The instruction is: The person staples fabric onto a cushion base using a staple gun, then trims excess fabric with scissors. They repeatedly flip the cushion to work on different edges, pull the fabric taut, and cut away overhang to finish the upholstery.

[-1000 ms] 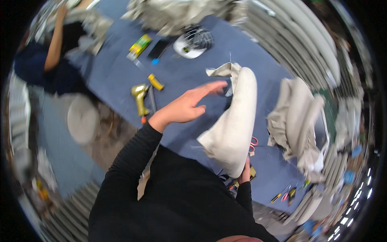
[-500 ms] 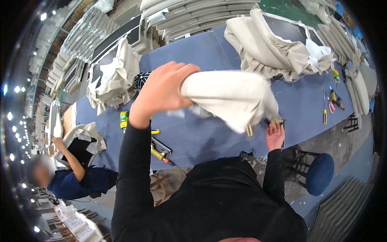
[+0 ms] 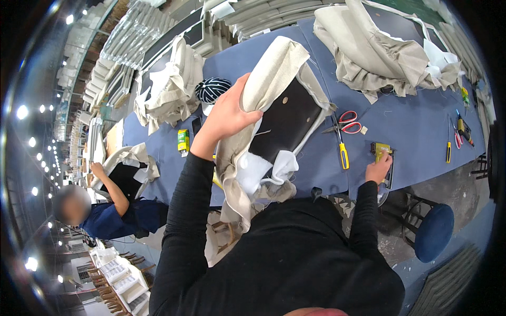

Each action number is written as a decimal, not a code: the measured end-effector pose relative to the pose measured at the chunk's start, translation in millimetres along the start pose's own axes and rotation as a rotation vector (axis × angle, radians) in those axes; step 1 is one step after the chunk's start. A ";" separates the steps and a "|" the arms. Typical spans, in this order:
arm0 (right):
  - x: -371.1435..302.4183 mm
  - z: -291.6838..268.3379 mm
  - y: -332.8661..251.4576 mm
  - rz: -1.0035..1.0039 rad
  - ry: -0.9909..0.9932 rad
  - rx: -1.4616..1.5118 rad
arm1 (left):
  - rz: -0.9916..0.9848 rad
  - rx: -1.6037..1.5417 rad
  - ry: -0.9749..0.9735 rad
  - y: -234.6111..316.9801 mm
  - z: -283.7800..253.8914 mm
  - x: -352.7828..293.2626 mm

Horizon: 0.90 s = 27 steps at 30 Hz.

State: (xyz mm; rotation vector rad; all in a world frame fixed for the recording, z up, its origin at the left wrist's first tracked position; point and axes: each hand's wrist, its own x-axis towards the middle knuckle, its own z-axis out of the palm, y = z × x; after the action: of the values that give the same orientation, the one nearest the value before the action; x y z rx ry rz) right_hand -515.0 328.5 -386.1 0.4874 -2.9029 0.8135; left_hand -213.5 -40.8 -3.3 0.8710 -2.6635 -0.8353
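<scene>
Left hand (image 3: 227, 117) now grips the tilted cushion (image 3: 274, 110) upright against the table (image 3: 411, 137); right hand (image 3: 378, 169) has dropped, closing on the stapler (image 3: 383, 152). Stapling looks imminent.

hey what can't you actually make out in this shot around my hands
- Head view: left hand grips the cushion; its fingers wrap behind the beige fabric, hidden.
- Head view: right hand covers the yellow tool; whether it is gripped cannot be told.
- Cushion's lower edge is hidden behind the black sweater.
- Small tools near the right rim are too small to identify.
</scene>
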 end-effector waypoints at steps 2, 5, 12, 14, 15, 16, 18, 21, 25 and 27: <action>19.3 -0.5 4.7 0.092 -0.107 0.061 | -0.014 -0.036 -0.079 5.0 -6.7 13.8; 43.9 -6.6 6.1 0.120 -0.280 0.114 | 0.134 -0.001 -0.068 -12.1 -2.6 36.9; 31.4 -130.2 -204.2 -0.245 -0.790 1.217 | -0.202 -0.450 -0.230 0.1 -19.5 92.4; 21.6 -154.7 -272.2 -0.506 -0.726 1.269 | -0.376 -0.502 -0.281 -21.4 -14.5 106.9; 16.5 -155.3 -296.4 -0.600 -0.698 1.275 | -0.468 -0.523 -0.294 -39.1 -10.7 110.4; 8.8 -159.5 -317.6 -0.683 -0.661 1.294 | -0.448 -0.501 -0.329 -66.6 -4.9 108.4; 6.7 -153.7 -331.4 -0.699 -0.586 1.254 | -0.461 -0.319 -0.258 -33.2 9.0 112.3; -6.4 -146.8 -333.5 -0.656 -0.602 1.226 | -0.210 -0.176 -0.146 -34.4 12.0 99.7; -9.8 -128.3 -327.1 -0.593 -0.605 1.244 | 0.117 0.107 -0.077 21.4 19.0 83.8; -8.1 -120.7 -329.3 -0.564 -0.633 1.328 | 0.176 0.207 -0.067 26.2 20.5 79.9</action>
State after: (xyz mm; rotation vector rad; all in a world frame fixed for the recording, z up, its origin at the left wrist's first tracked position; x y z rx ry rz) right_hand -400.2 127.6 -122.5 1.7410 -1.8449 2.6700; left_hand -297.5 -61.9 -2.6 0.6477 -2.8725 -0.5661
